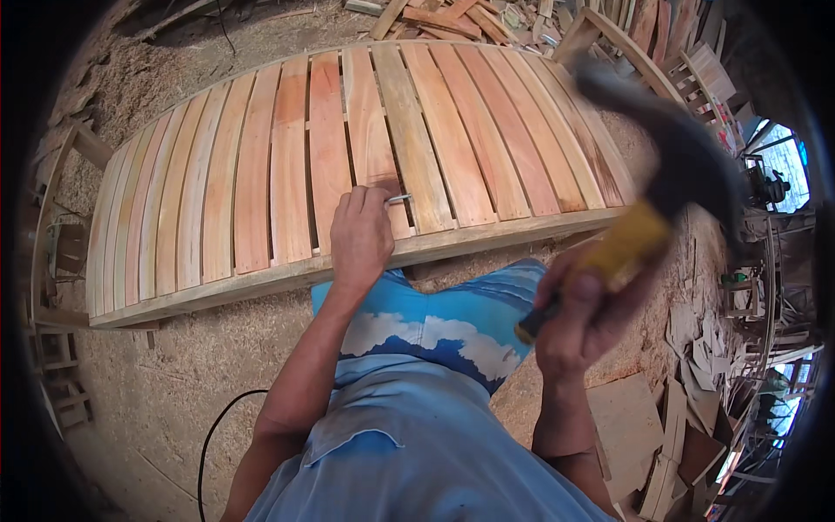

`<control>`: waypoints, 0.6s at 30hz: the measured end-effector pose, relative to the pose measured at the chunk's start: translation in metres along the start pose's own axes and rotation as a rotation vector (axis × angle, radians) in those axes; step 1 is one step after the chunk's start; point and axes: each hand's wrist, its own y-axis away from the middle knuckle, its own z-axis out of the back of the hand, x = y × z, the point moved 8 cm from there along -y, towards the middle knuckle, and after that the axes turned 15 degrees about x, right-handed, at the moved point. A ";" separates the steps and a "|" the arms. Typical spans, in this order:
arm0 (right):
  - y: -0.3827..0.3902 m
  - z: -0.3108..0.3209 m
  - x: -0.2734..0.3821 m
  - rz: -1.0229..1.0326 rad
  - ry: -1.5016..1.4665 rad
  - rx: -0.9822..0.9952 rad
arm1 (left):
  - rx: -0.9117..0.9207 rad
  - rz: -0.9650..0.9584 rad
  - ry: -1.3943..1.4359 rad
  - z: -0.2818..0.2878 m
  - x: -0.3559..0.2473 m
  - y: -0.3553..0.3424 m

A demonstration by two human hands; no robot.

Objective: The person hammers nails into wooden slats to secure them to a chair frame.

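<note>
My right hand (578, 317) is wrapped round the yellow and black grip of a claw hammer (639, 230), raised to the right of my legs. The hammer's dark head is blurred. My left hand (363, 228) rests near the front edge of a slatted wooden bed base (470, 165). Between its fingers is a short silver metal rod (398, 199), like a nail or a punch; I cannot tell which. The rod sticks out to the right over the slats. Thin gaps run between the slats, which vary from pale yellow to reddish.
Wood offcuts (452, 22) are heaped behind the bed base, and flat scrap boards (624, 426) lie at the lower right. Sawdust covers the floor (174, 383). A black cable (205, 448) curves at the lower left. Wooden frames (52, 200) stand on the left.
</note>
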 end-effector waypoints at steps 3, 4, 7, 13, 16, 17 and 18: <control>0.009 0.000 -0.006 0.314 0.082 -0.046 | -0.008 -0.035 0.008 0.001 -0.008 0.000; 0.026 -0.017 -0.057 0.191 0.348 0.074 | 0.000 -0.044 0.005 0.001 -0.008 -0.001; 0.037 -0.060 -0.094 -0.179 0.580 0.483 | 0.017 -0.072 0.057 0.001 -0.004 -0.002; 0.022 -0.019 -0.069 -0.352 0.059 0.129 | 0.173 -0.176 0.064 -0.004 -0.014 0.005; -0.001 0.018 -0.009 -0.033 -0.060 -0.027 | 0.186 -0.178 0.054 -0.005 -0.011 0.007; -0.007 0.032 0.011 0.106 -0.058 -0.090 | 0.191 -0.180 0.057 -0.006 -0.010 0.006; -0.012 0.046 0.036 0.193 -0.043 -0.183 | 0.201 -0.178 0.055 -0.007 -0.010 0.005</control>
